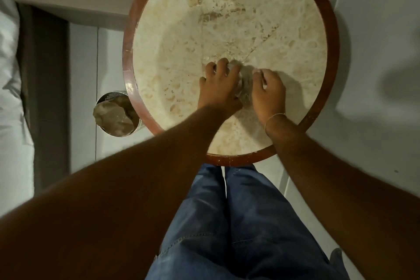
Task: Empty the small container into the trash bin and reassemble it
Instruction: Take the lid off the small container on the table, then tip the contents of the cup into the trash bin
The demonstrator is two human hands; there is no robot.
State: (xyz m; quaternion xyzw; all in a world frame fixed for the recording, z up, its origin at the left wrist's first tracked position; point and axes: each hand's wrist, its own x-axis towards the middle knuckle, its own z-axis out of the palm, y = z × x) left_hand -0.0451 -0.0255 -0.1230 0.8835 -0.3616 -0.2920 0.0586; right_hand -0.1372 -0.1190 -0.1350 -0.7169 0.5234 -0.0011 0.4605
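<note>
Both hands on the small container (244, 85) near the round surface's (227, 18) front edge: left hand (219, 87) fingers curled over it, right hand (269, 92) pinching its side. Looks like opening or reassembly, hard to tell which. The trash bin (117, 113) sits just left of the surface, so emptying calls for a carry over there.

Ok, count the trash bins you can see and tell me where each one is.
1. The metal trash bin stands on the floor beside the round table's left edge, lined with a bag. Others may be hidden under the table.
</note>
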